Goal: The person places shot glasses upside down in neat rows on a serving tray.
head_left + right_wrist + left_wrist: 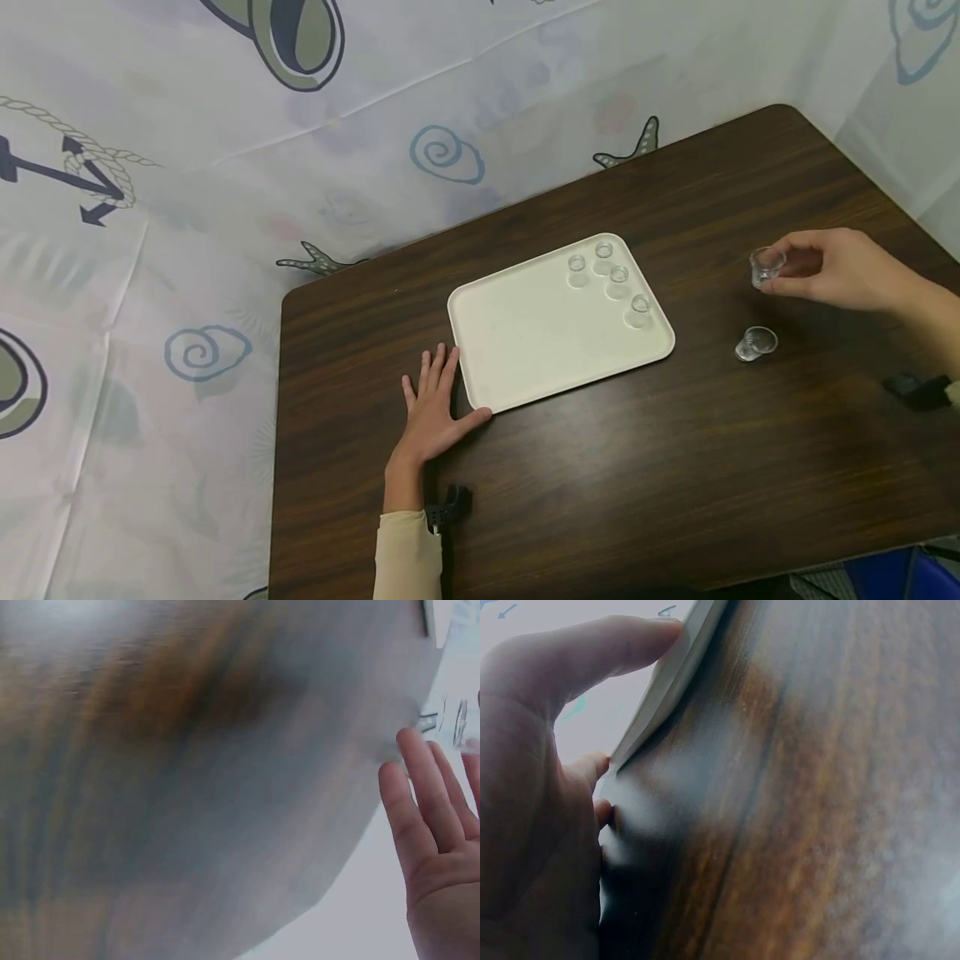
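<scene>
My right hand [843, 271] pinches a small clear glass cup [767, 265] between thumb and fingers, above the table's right side. In the right wrist view, the cup [459, 724] shows at the right edge, beyond the fingertips. A second clear cup [756, 342] is on the table just below that hand. My left hand [433, 417] lies spread at the near left corner of a white tray [525, 333], its thumb and fingers straight against the rim. Several similar cups [618, 282] are grouped at the tray's right end.
The dark wood table [600, 483] has its far edge against a patterned fabric wall [450, 83]. A blue object [900, 575] shows below the table's near right edge.
</scene>
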The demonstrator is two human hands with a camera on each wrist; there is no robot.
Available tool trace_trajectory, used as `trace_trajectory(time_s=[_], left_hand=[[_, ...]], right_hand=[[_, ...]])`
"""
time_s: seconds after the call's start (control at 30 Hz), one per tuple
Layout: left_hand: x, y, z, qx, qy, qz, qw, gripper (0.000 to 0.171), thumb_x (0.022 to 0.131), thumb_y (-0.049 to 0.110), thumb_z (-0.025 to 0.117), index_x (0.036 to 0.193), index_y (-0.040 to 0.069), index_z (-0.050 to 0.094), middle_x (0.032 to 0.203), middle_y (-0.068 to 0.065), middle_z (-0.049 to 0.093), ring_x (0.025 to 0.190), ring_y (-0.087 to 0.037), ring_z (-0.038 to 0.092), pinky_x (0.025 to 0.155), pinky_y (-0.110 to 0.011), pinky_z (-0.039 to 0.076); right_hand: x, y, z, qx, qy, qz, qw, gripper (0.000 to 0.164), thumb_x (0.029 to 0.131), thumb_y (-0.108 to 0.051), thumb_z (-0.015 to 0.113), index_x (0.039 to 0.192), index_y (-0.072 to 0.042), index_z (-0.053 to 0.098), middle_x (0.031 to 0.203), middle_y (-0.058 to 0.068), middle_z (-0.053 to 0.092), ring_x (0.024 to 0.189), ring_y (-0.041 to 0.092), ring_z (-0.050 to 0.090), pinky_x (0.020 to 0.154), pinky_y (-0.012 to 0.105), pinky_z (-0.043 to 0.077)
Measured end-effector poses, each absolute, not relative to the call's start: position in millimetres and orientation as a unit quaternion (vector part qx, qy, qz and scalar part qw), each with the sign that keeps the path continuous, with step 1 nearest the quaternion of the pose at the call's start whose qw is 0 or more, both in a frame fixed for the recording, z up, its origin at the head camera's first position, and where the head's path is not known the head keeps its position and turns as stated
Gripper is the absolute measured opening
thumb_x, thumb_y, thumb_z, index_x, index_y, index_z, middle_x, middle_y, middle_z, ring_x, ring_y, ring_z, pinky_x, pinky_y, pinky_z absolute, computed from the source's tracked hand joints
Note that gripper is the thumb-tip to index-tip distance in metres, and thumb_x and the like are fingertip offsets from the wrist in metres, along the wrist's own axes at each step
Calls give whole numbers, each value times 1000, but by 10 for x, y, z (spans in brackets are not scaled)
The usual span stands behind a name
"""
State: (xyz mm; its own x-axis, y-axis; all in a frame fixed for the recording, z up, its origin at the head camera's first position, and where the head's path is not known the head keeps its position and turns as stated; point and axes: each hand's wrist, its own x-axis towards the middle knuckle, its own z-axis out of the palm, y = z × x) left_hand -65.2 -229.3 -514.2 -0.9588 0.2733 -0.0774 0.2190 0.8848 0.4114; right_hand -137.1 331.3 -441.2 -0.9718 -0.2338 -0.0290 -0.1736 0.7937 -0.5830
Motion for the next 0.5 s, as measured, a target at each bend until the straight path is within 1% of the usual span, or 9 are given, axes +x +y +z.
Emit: trace_trajectory(time_s=[0.03, 0.1, 0.13, 0.27, 0.5], left_hand=[[-651, -2290, -5139, 127, 969, 203, 65, 101, 80, 69, 58, 156, 26, 8, 162, -3, 3, 147, -29, -7, 107, -66, -8], [-649, -2286, -5131, 125, 969, 204, 64, 101, 80, 69, 58, 156, 26, 8, 162, -3, 3, 147, -28, -7, 107, -66, -8], [-648, -2283, -5127, 125, 969, 204, 64, 101, 80, 69, 59, 156, 26, 8, 162, -3, 3, 147, -28, -7, 107, -66, -8], [-652, -2279, -5117, 124, 968, 206, 67, 101, 80, 68, 59, 156, 26, 8, 162, -2, 2, 147, -27, -7, 107, -66, -8], [-654, -2278, -5111, 126, 968, 205, 69, 100, 80, 67, 59, 156, 26, 7, 162, -4, 3, 147, -29, -6, 107, -67, -8]], right_hand=[[-1386, 3294, -4382, -108, 945, -306, 47, 33, 80, -26, 79, 106, -9, 68, 102, 15, 70, 71, -5, 61, 57, 17, 48], [-1410, 3243, -4320, -108, 945, -306, 48, 34, 80, -25, 79, 107, -9, 66, 99, 15, 70, 69, -9, 60, 56, 18, 49], [-1420, 3213, -4291, -113, 946, -300, 46, 35, 80, -25, 79, 107, -8, 66, 97, 13, 70, 69, -8, 59, 56, 18, 48], [-1438, 3082, -4162, -133, 949, -284, 34, 35, 80, -25, 78, 108, -8, 66, 94, 8, 71, 71, -3, 60, 58, 20, 47], [-1459, 2820, -3953, -179, 944, -275, 27, 30, 86, -27, 73, 113, -16, 66, 94, -1, 68, 78, 12, 61, 62, 25, 48]])
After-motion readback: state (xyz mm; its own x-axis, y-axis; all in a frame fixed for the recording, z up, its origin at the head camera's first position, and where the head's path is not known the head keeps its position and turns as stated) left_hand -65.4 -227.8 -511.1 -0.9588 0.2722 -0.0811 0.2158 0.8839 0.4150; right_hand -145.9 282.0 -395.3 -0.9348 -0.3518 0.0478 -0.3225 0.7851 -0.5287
